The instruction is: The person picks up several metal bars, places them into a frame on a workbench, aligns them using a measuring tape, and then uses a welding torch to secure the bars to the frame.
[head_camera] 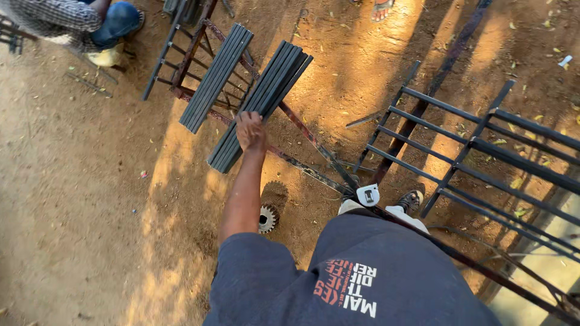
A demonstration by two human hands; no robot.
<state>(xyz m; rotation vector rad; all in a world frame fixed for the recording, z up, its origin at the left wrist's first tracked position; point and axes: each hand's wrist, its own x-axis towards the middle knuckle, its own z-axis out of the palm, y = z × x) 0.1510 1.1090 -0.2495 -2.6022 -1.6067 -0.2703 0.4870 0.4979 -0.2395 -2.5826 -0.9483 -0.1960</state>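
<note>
Bare, reddish dirt ground [78,229] forms the work surface, lit in patches by low sun. One hand [251,131] of the person is extended forward and rests on the nearer bundle of flat dark metal bars [260,105]. The fingers appear to curl over the bundle's near edge, but whether they grip it or only press on it cannot be told. Which hand this is also cannot be told with certainty; the other is out of view. The bundle lies tilted across a rusty metal frame [193,54], beside a second, similar bundle [216,78] to its left. A toothed gear wheel [266,218] lies on the ground just below the arm. To the right stands a welded grille of dark bars [483,151].

Judged from this position, the step in hand is handling or positioning the bundle on the frame. A next move would call for a firm grip and balance, since the bars are loose and could slide apart.
</note>
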